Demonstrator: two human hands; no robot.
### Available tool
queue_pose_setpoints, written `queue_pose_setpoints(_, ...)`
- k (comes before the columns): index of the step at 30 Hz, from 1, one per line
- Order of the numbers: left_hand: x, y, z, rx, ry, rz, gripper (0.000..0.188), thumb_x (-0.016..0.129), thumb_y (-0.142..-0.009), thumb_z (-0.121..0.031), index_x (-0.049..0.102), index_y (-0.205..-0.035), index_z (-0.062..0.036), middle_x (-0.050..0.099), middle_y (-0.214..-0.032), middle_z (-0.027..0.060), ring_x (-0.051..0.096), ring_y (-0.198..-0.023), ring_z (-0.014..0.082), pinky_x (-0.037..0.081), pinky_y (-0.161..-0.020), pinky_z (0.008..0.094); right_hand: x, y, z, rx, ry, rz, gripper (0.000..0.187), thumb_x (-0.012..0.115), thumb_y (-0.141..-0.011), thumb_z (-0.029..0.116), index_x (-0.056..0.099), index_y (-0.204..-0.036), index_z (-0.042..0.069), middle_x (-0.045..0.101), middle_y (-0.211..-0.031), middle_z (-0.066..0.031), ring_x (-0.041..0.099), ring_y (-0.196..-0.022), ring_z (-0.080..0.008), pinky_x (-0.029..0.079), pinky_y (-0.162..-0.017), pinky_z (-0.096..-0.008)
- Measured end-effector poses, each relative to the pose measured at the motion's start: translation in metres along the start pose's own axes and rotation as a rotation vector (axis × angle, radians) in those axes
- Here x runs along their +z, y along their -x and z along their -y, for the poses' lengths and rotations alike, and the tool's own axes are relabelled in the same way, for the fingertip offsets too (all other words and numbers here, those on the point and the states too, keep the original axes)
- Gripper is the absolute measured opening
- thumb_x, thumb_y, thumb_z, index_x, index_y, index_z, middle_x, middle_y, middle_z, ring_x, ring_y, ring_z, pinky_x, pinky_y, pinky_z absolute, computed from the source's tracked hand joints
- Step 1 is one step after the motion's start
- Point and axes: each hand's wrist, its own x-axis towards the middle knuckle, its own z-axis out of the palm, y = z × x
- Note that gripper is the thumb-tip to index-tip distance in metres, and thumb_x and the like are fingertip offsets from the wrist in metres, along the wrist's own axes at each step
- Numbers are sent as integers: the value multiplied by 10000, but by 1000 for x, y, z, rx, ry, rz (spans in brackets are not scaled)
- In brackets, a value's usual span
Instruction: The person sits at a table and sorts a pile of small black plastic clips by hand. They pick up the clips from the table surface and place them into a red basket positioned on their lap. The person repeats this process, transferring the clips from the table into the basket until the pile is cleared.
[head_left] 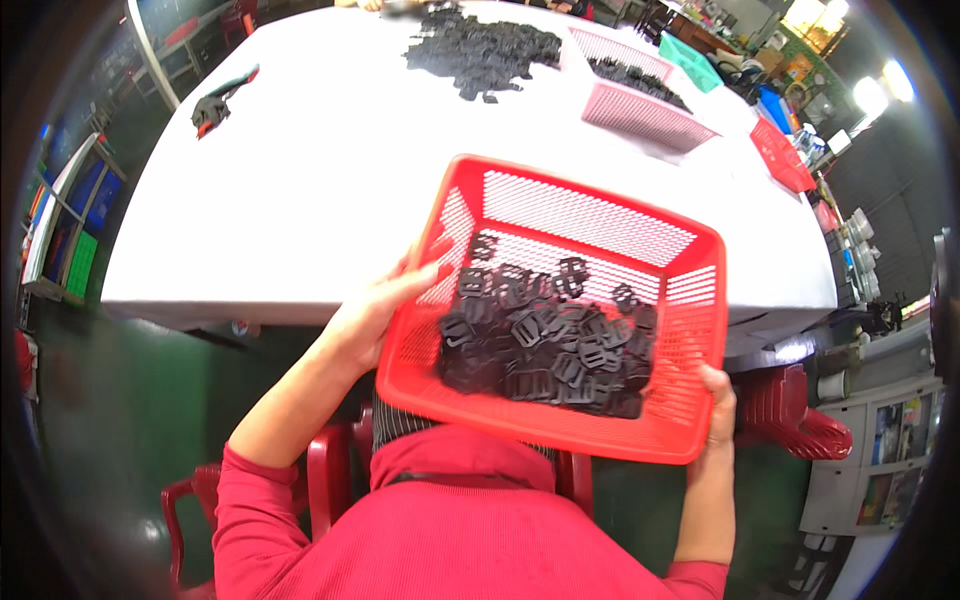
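Observation:
Between my hands is a red perforated plastic basket (560, 432), tilted a little and held over the near edge of the table. Inside lies a heap of black plastic buckles (565, 345), spread across its bottom. My left hand (385, 305) grips the basket's left side, with the thumb over the rim and the other fingers partly hidden behind the wall. At the lower right corner, my right hand (718, 410) holds the rim; most of its fingers are out of sight beneath the basket.
A white-topped table (300, 200) stretches ahead. On it are a big pile of black buckles (480, 50), a pink basket (640, 115) holding black pieces, a green basket (690, 62), another red basket (780, 155) and a dark tool (215, 108). Dark red chairs (790, 410) stand by.

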Motion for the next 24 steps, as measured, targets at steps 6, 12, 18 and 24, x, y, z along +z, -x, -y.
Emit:
queue_pose_setpoints(6, 7, -187, -5, 298, -179, 172, 419, 448, -1018, -290, 449, -1372, -66, 582, -1238, 103, 567, -1132, 192, 496, -895, 374, -8, -34, 109, -469, -27, -145, 477, 600, -881, 339, 526, -1228, 20, 629, -1069, -119, 638, -911, -247, 537, -796, -394)
queue_pose_setpoints(12, -30, -300, 36, 276, -569, 16, 298, 444, -1023, -247, 628, -1172, -65, 642, -934, 25, 611, -767, 98, 501, -669, 234, 29, -161, 226, -744, 85, -38, 481, 628, -879, 270, 508, -1264, 8, 609, -1206, -123, 629, -1042, -235, 516, -915, -383)
queue_pose_setpoints(18, -34, -320, 51, 286, -488, 196, 258, 465, -1010, -194, 643, -1123, -47, 633, -861, 26, 594, -709, 80, 494, -599, 225, 10, -293, 302, -888, 265, -304, 647, 721, -769, 258, 480, -1305, -14, 585, -1227, -149, 615, -1051, -252, 504, -933, -361)
queue_pose_setpoints(24, -27, -313, 38, 187, -501, 129, 249, 475, -1003, -162, 625, -1151, -31, 639, -896, 31, 610, -772, 90, 505, -654, 230, 24, -390, 310, -1092, 699, -859, 946, 784, -633, 408, 399, -1419, 49, 503, -1362, -194, 492, -1252, -333, 399, -1030, -426)
